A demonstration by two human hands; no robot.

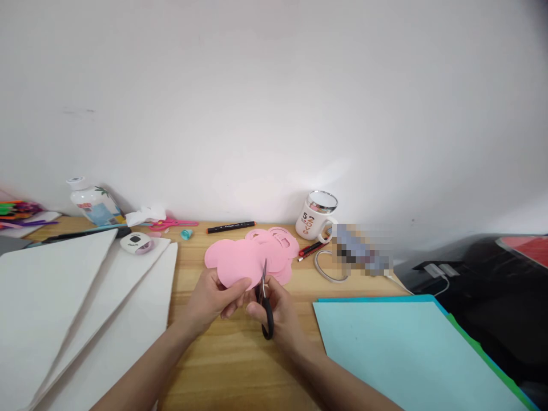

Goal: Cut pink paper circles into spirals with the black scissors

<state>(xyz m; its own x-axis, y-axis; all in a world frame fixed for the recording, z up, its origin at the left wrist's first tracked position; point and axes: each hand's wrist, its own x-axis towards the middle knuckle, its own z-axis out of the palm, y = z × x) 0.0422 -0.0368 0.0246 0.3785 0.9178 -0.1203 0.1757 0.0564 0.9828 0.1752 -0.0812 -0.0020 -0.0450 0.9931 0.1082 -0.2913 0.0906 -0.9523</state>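
My left hand (214,295) pinches the lower edge of a pink paper cutout (237,260) with rounded lobes, thumb on top. Black-handled scissors (267,314) are gripped in my right hand (280,311), their blades pointing up and away at the cutout's right side. One blade shows over the pink paper; whether the blades are fully closed is hard to tell. Behind the held piece lie more pink paper cutouts (286,241) on the wooden table (226,365), partly covered by it.
A white mug (314,220) stands behind on the right, with red pens (311,249) beside it. At the back are a black marker (231,227), pink scissors (177,223) and a white bottle (95,202). White sheets (85,319) lie left, coloured paper (402,342) right.
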